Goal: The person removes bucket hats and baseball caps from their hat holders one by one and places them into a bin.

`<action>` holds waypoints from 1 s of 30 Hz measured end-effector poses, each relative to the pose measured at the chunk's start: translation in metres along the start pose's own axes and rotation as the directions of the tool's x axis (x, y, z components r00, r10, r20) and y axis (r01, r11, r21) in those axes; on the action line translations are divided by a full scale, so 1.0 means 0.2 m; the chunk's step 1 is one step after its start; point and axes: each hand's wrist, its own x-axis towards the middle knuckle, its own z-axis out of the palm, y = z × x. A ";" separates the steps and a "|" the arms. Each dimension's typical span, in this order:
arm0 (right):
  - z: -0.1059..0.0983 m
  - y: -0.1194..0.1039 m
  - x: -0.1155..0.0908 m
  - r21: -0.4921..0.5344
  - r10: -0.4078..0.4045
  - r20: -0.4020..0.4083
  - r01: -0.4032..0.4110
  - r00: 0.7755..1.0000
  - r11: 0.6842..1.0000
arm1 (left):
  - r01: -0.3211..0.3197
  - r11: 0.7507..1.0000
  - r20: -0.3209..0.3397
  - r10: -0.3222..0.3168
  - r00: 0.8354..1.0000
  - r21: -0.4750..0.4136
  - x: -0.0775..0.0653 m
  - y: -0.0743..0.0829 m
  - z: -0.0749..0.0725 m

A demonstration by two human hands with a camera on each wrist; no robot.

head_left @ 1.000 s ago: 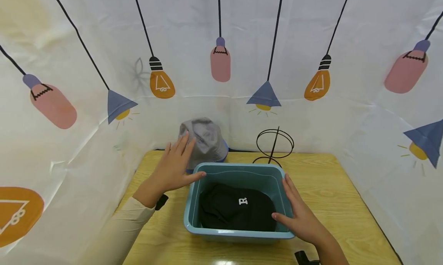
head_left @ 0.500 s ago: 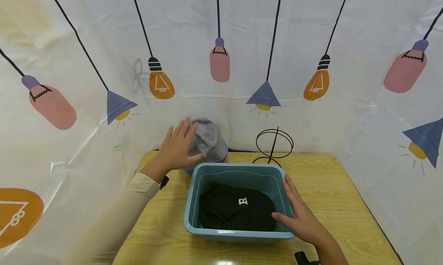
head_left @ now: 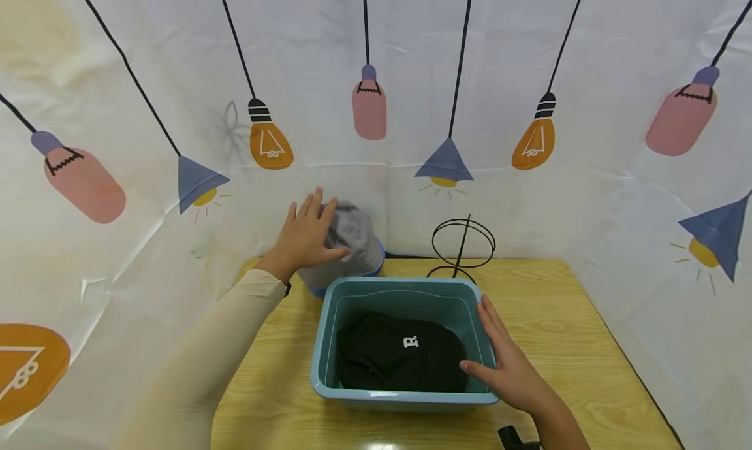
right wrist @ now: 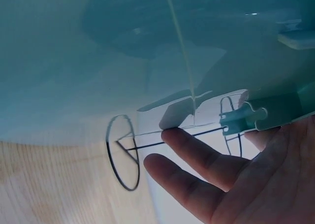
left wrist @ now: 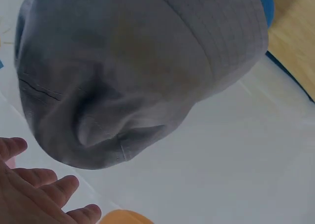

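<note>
A grey bucket hat with a blue edge (head_left: 355, 238) stands at the back of the table, tilted. My left hand (head_left: 304, 236) is raised at the hat's left side with fingers spread, overlapping it in the head view. In the left wrist view the fingertips (left wrist: 59, 189) are apart from the hat's crown (left wrist: 123, 86). A teal plastic bin (head_left: 405, 287) sits in front, holding a black cap with a white letter R (head_left: 405, 355). My right hand (head_left: 508, 365) rests at the bin's right rim, thumb over the inside, fingers loosely extended along the outer wall (right wrist: 123, 86).
Behind the bin, a black wire stand with rings (head_left: 464, 241) stands close to the backdrop. A white sheet printed with lamps (head_left: 388, 195) encloses the wooden table (head_left: 546, 319) at the back and sides.
My left hand has moved farther back and up beside the grey hat, and the hat now leans more. The right hand and the bin have stayed in place.
</note>
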 end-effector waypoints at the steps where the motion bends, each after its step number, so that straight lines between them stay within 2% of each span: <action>1: 0.00 0.00 0.00 0.001 0.000 0.000 0.000 1.000 1.000 | 0.007 1.000 0.000 -0.007 1.000 -0.003 0.01 -0.01 0.00; 8: 0.01 0.00 0.00 0.000 -0.006 0.001 0.006 1.000 1.000 | 0.034 0.999 0.049 -0.032 0.998 -0.033 0.08 -0.07 0.03; 19: 0.01 0.00 0.01 0.005 0.021 0.002 -0.021 1.000 1.000 | 0.013 0.991 0.084 -0.002 0.996 -0.131 0.11 -0.10 0.07; 22: 0.01 0.00 0.01 0.007 0.019 0.000 -0.019 1.000 1.000 | 0.009 0.991 0.081 0.002 0.997 -0.136 0.11 -0.11 0.08; 30: 0.01 0.00 0.01 0.011 0.023 -0.002 -0.023 1.000 1.000 | -0.054 0.992 0.054 0.060 0.997 -0.113 0.12 -0.11 0.09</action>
